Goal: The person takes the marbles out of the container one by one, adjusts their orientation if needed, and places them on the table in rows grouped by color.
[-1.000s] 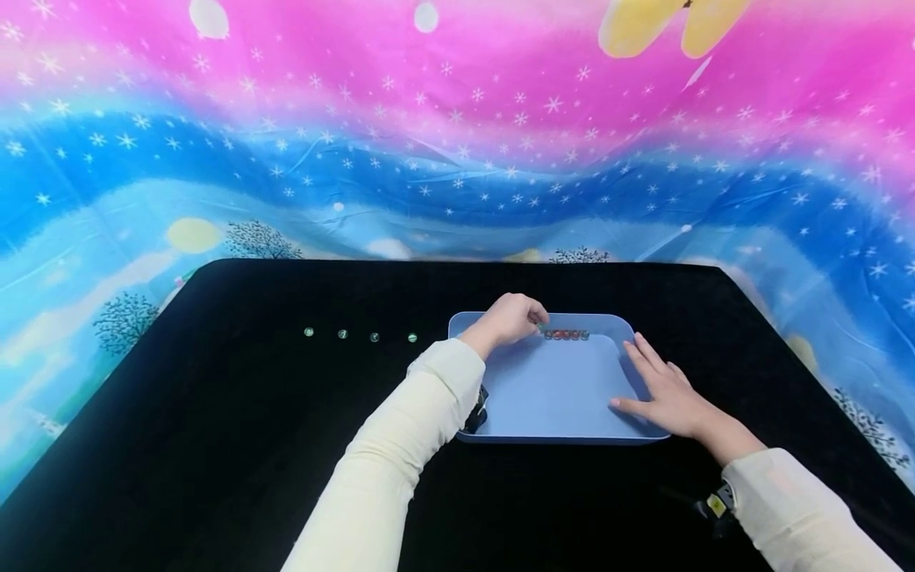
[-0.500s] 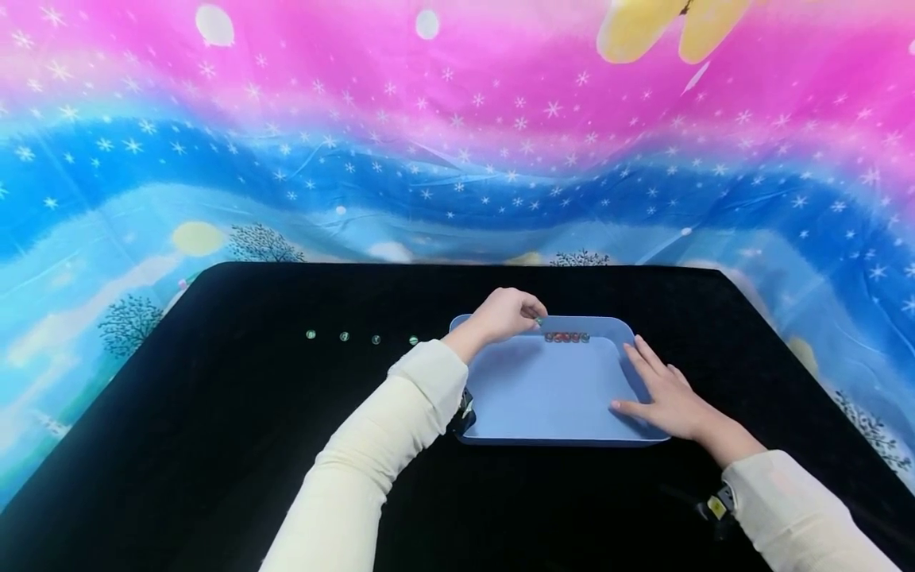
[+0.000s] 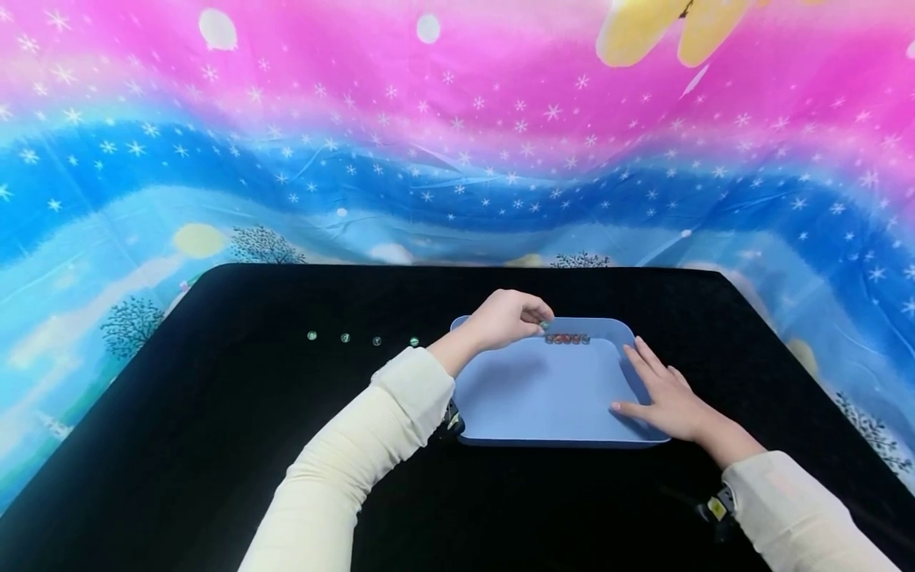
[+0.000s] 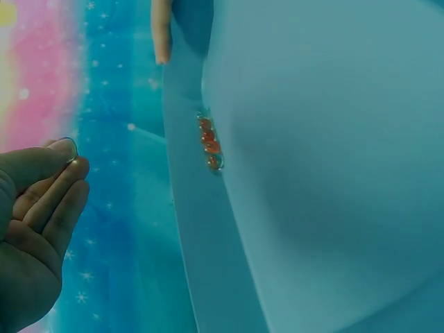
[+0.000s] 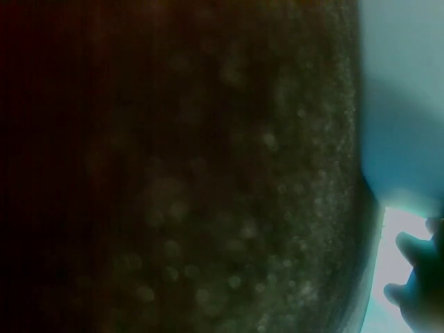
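In the head view my left hand is over the far wall of a light-blue tray. Thumb and fingertips pinch a small clear glass marble, greenish in the head view. Just right of and below that hand, a short row of marbles lies along the tray's far inner edge; orange-red ones are in its middle and clearer, greenish ones at the ends. My right hand rests on the tray's right side, fingers spread and thumb over the inside. Dark blur fills most of the right wrist view.
Several greenish marbles lie spaced out in a line on the black tabletop, left of the tray. Behind the table hangs a pink-and-blue patterned cloth.
My left hand has lifted slightly from beside the row, the marble still pinched, and its forearm has swung left. The right hand and the row in the tray look unchanged.
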